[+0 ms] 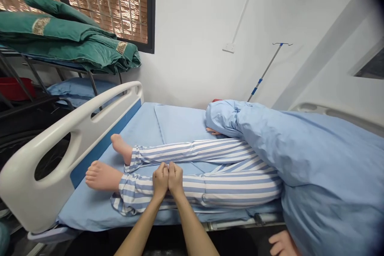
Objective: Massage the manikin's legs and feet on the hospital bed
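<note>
Side by side, my left hand (pixel 161 178) and my right hand (pixel 175 177) are curled into fists over the near lower leg of a figure lying on the bed; it looks like a manikin. The thumb sides of the fists almost touch. No object shows in either hand. Blue-and-white striped trousers (pixel 237 188) cover both legs of the figure. Its bare near foot (pixel 103 176) and far foot (pixel 121 147) point toward the footboard at the left. A light blue quilt (pixel 315 148) is bunched over the upper body, hiding it.
The bed's white footboard (pixel 78 120) rises at the left. Green folded bedding (pixel 69 36) lies on a rack by the window. An IV pole (pixel 267 70) leans near the wall. Fingers of another hand (pixel 283 244) hang below the quilt at bottom right.
</note>
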The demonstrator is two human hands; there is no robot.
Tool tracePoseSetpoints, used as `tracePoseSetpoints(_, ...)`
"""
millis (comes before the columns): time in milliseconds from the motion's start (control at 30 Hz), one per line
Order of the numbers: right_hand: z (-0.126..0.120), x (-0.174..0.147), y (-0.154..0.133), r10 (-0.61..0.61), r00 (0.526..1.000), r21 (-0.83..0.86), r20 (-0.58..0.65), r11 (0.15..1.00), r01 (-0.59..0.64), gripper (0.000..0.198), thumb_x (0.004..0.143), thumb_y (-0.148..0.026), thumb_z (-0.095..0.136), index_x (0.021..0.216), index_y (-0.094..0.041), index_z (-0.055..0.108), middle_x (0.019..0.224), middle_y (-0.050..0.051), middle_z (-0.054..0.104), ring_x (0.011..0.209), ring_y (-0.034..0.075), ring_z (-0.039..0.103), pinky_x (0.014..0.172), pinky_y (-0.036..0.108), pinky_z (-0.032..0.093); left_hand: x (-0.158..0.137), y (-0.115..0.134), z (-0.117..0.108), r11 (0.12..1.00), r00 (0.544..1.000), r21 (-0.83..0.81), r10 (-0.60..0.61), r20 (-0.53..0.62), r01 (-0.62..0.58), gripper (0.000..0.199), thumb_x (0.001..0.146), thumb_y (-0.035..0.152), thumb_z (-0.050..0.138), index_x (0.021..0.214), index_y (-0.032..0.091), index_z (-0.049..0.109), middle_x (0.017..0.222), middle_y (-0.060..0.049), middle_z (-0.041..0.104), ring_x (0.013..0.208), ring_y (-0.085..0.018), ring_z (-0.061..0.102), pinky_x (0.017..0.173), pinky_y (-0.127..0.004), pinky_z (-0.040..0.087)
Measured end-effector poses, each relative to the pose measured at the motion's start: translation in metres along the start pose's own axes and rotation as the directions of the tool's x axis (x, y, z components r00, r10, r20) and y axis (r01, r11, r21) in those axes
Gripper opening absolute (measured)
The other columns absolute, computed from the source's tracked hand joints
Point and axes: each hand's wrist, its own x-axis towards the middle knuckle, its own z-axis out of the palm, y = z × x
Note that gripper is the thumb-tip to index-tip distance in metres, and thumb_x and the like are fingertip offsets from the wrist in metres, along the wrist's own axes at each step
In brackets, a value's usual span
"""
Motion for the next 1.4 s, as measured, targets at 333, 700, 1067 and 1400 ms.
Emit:
tracePoseSetpoints(333, -0.019, 0.012, -0.031, -0.082, 0.995, -0.025, 0.054, 0.996, 0.084, 0.037, 0.081, -0.031, 0.029, 0.048, -0.016, 0.037, 0.044, -0.004, 0.034, 0.044, 0.007, 0.031, 0.044, 0.019, 0.023, 0.0, -0.008, 0.001, 0.989, 0.997, 0.13, 0.065, 0.048, -0.07, 0.022, 0.072, 0.022, 0.03, 0.052, 0.018, 0.037, 0.046, 0.003, 0.04, 0.047, -0.008, 0.033, 0.049, -0.02, 0.022)
tracePoseSetpoints(700, -0.008, 0.006, 0.005, -0.022, 0.999, -0.176, 0.034, 0.984, 0.028, 0.039, 0.082, -0.031, 0.027, 0.052, -0.016, 0.047, 0.049, 0.0, 0.051, 0.047, 0.01, 0.042, 0.047, 0.021, 0.024, 0.007, -0.006, 0.003, 0.993, 0.997, -0.115, -0.005, 0.081, 0.015, 0.017, 0.067, 0.021, 0.034, 0.051, 0.018, 0.036, 0.047, 0.004, 0.039, 0.049, -0.009, 0.037, 0.05, -0.02, 0.028)
tracePoseSetpoints(1067, -0.014, 0.011, 0.01, 0.025, 0.999, 0.032, -0.046, 0.999, -0.024, 0.037, 0.08, -0.029, 0.028, 0.05, -0.016, 0.045, 0.048, -0.001, 0.048, 0.047, 0.01, 0.041, 0.046, 0.02, 0.027, 0.009, 0.012, 0.017, 0.995, 0.998, -0.098, -0.007, 0.066, 0.014, 0.018, 0.068, 0.022, 0.033, 0.05, 0.018, 0.034, 0.046, 0.004, 0.036, 0.047, -0.008, 0.034, 0.048, -0.02, 0.026)
tracePoseSetpoints(1400, -0.026, 0.022, -0.007, 0.019, 0.999, -0.027, -0.038, 0.999, -0.02, 0.037, 0.077, -0.027, 0.031, 0.043, -0.016, 0.04, 0.041, -0.003, 0.04, 0.042, 0.009, 0.035, 0.043, 0.02, 0.023, 0.008, -0.001, 0.019, 0.989, 0.989, 0.124, 0.067, 0.128, -0.083, 0.021, 0.071, 0.023, 0.03, 0.054, 0.017, 0.04, 0.05, 0.002, 0.045, 0.052, -0.01, 0.039, 0.053, -0.021, 0.027)
